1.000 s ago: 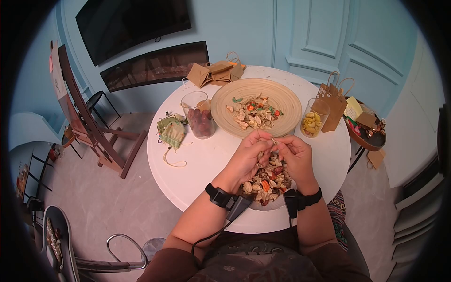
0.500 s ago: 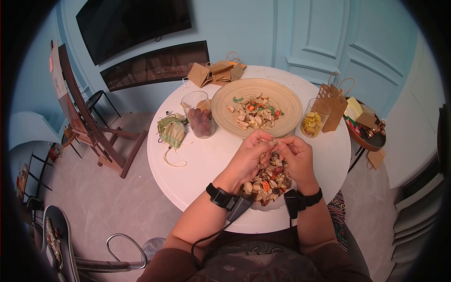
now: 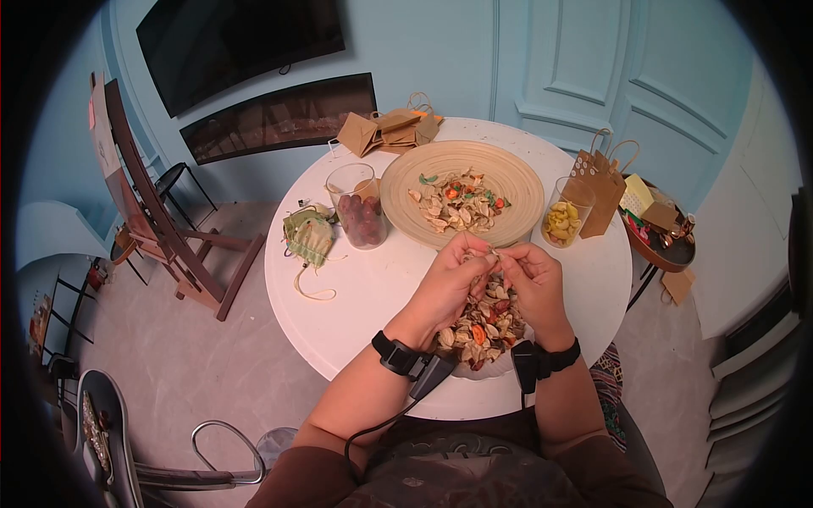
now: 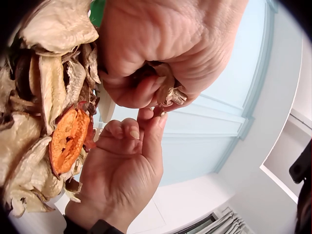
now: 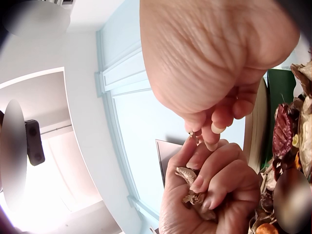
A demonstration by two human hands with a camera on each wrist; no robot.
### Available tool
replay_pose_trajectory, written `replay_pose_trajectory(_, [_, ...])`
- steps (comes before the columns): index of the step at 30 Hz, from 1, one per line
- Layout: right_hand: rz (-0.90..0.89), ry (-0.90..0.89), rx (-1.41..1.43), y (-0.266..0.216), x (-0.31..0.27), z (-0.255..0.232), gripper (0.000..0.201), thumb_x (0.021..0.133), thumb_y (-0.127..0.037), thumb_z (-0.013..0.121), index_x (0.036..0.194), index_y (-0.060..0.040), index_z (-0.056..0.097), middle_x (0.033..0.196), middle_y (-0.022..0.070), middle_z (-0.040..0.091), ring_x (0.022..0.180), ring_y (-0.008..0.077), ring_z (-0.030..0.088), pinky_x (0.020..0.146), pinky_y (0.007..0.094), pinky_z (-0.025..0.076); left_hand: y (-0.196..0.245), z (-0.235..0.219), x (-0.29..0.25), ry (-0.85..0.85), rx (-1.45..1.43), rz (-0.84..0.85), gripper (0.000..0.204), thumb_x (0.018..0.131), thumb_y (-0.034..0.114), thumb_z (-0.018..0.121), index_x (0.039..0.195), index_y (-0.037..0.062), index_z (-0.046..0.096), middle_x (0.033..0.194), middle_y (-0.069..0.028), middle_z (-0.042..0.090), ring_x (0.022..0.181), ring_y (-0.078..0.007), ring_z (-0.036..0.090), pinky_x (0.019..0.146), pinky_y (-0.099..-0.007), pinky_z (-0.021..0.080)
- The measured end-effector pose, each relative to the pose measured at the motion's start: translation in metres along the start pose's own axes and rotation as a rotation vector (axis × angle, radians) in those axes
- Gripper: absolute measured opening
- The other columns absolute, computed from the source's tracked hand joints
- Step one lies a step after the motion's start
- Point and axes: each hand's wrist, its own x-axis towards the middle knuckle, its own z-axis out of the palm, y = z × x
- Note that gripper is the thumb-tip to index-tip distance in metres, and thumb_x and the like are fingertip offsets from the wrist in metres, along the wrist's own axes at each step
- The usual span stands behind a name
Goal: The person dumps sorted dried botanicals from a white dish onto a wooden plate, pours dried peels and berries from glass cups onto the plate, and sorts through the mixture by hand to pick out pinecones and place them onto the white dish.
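Although hardly anything has shifted over the last 1 second, the left hand (image 3: 451, 282) curls its fingers round dried petals (image 5: 185, 174) and, together with the right hand (image 3: 537, 279), pinches a tiny fragment (image 5: 191, 133) between narrowed fingers. At 6 o'clock from there lies the potpourri heap (image 3: 486, 328); at 12 o'clock, the wooden plate (image 3: 406, 187) sits on the desk (image 3: 339, 296). Such stillness suggests fine picking, not yet finished.

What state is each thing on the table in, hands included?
Left hand: curled around dried pieces
Right hand: pinching a tiny piece by the left fingertips
Dried heap: loose, below the hands
Wooden plate: bearing dried petals
Left cup: upright, part-filled
Right cup: upright, part-filled
Paper bag: standing upright
Bag pile: lying
Green pouch: lying, cord slack
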Motion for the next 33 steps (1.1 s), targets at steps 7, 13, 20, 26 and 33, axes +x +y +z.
replay_pose_trajectory(7, [0.000,0.011,0.014,-0.001,0.000,0.001,0.013,0.099,-0.010,0.060,0.105,0.0008,0.065,0.086,0.0020,0.068,0.070,0.0036,0.055,0.063,0.0187,0.045,-0.001,0.002,0.000,0.022,0.041,0.029,0.012,0.097,0.007,0.056,0.107,0.0107,0.049,0.083,-0.0014,0.060,0.056,-0.0040,0.046,0.050,-0.0200,0.038])
replay_pose_trajectory(13, [0.019,0.057,0.043,0.001,0.002,-0.002,0.013,0.098,-0.010,0.060,0.104,0.0013,0.064,0.086,0.0041,0.068,0.067,0.0049,0.055,0.062,0.0186,0.045,0.009,0.005,-0.001,0.028,-0.002,-0.004,0.010,0.097,0.011,0.056,0.106,0.0104,0.051,0.076,0.0006,0.054,0.053,-0.0053,0.043,0.049,-0.0207,0.036])
replay_pose_trajectory(20, [0.046,0.057,0.053,0.000,0.004,-0.005,0.011,0.097,-0.008,0.061,0.102,0.0018,0.064,0.086,0.0044,0.068,0.070,0.0049,0.057,0.063,0.0183,0.046,0.014,-0.001,-0.001,0.153,-0.213,0.124,0.007,0.099,0.017,0.054,0.101,0.0113,0.052,0.074,0.0010,0.050,0.054,-0.0071,0.042,0.047,-0.0209,0.034])
replay_pose_trajectory(26, [0.141,-0.098,0.047,-0.001,0.002,0.000,0.010,0.094,-0.003,0.064,0.102,0.0019,0.064,0.088,0.0027,0.067,0.078,0.0050,0.061,0.068,0.0185,0.048,0.015,-0.005,0.001,0.319,-0.282,0.281,0.008,0.099,0.019,0.053,0.099,0.0114,0.050,0.076,-0.0005,0.049,0.056,-0.0078,0.042,0.046,-0.0210,0.032])
replay_pose_trajectory(33, [0.157,-0.134,0.043,-0.007,0.002,0.003,0.012,0.091,0.001,0.066,0.103,0.0020,0.064,0.088,0.0011,0.066,0.077,0.0040,0.059,0.070,0.0185,0.047,0.011,-0.006,0.002,0.302,-0.255,0.259,0.008,0.100,0.019,0.052,0.101,0.0110,0.050,0.076,-0.0012,0.049,0.056,-0.0089,0.043,0.047,-0.0220,0.033])
